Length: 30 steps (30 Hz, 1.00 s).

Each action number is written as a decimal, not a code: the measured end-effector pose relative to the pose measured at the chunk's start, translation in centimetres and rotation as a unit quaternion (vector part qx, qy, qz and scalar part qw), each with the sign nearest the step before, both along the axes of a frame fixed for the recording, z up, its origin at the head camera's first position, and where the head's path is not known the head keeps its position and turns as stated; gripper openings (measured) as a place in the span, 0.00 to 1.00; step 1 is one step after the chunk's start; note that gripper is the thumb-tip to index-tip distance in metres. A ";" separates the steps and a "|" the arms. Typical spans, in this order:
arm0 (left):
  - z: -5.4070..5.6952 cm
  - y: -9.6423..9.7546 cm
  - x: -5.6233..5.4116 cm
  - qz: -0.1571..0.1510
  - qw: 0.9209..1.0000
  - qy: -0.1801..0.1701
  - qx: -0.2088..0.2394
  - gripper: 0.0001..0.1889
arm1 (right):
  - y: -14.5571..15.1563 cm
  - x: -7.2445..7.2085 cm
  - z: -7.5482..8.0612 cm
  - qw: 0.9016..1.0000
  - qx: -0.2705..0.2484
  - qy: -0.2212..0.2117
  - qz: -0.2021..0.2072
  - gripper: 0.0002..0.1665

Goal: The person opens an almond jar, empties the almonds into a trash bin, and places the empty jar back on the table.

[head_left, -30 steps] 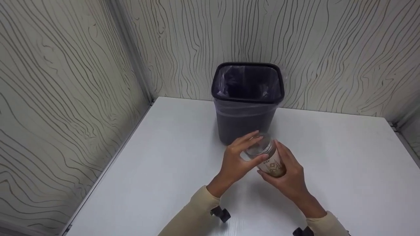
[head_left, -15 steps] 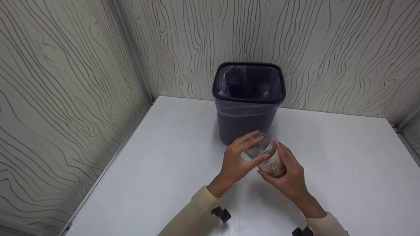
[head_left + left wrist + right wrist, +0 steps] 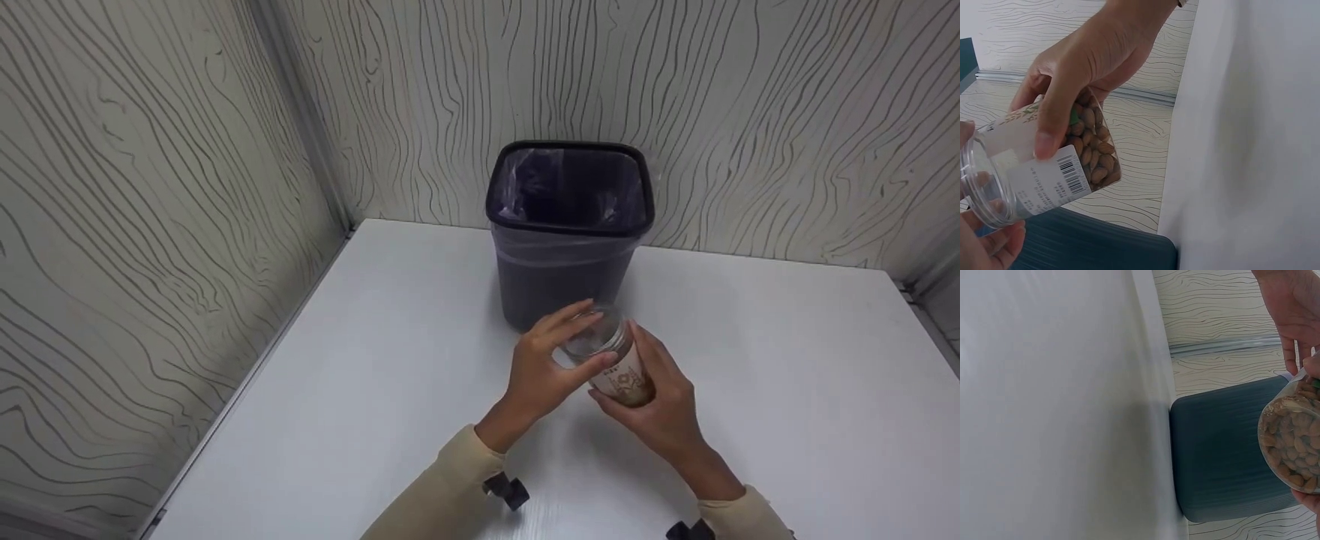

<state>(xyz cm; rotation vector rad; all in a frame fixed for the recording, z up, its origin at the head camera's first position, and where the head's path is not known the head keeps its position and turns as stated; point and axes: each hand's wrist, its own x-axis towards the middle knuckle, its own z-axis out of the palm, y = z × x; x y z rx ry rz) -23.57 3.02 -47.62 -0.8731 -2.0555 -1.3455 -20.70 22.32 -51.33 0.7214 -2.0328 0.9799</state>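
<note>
A clear plastic jar (image 3: pixel 626 379) of almonds is held tilted between my two hands above the table, its top end toward the upper left. My right hand (image 3: pixel 667 401) grips the body low down, thumb on one side and fingers on the other. Around the jar's clear top end curve the thumb and fingers of my left hand (image 3: pixel 541 367). In the left wrist view, almonds (image 3: pixel 1095 143) fill the bottom part, beside a white label (image 3: pixel 1050 183) with a barcode. The right wrist view looks onto the jar's round base (image 3: pixel 1294 444), packed with nuts.
Just beyond the hands a dark bin (image 3: pixel 559 281) stands on the white table (image 3: pixel 390 360), lined with a clear bag (image 3: pixel 570 251). Behind it rises a wall (image 3: pixel 435 97) with a wood-grain pattern, and another such panel (image 3: pixel 150 225) is on the left.
The jar's body has turned slightly in the grip, its printed label shifting a little. Both hands stay in nearly the same place.
</note>
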 end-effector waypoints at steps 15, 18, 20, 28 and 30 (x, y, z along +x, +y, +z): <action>-0.2 0.0 0.3 0.018 1.000 -0.007 -0.010 0.26 | -0.1 0.0 -0.4 1.000 0.003 -0.001 -0.005 0.64; -0.1 -0.2 0.3 0.013 1.000 -0.008 -0.011 0.26 | -0.2 0.1 -0.5 1.000 0.001 -0.004 -0.006 0.64; 0.0 -0.3 0.3 0.008 1.000 -0.010 -0.013 0.26 | -0.2 0.1 -0.4 1.000 0.000 -0.005 -0.005 0.64; 0.2 -0.4 0.1 -0.005 1.000 -0.006 -0.020 0.27 | -0.1 0.0 -0.1 1.000 -0.010 -0.006 0.004 0.65; 0.2 -0.3 0.1 -0.009 1.000 -0.005 -0.021 0.27 | 0.0 0.0 -0.1 1.000 -0.012 -0.009 0.005 0.65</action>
